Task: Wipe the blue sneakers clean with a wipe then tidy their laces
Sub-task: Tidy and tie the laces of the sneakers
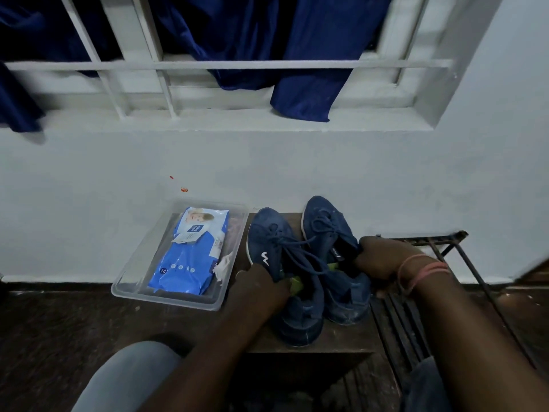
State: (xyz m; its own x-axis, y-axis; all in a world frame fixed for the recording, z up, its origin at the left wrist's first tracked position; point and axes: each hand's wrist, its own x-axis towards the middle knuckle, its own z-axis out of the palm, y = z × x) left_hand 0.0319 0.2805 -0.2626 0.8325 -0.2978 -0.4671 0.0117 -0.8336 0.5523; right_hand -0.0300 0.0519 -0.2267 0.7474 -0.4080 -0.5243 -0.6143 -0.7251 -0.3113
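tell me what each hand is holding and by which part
Left hand grips the left sneaker at its collar opening. Right hand holds the right sneaker around its tongue and collar.

The blue sneakers (300,263) look like matt woven cloth with braided cloth laces (297,245) and dusty, scuffed heels. The tray (130,281) is clear, smooth plastic; the wipes pack (190,257) in it is glossy plastic film. The table (309,343) is dark, dull wood. The rack (463,263) beside it looks like rusty metal. The curtain (315,60) is sheeny cloth.
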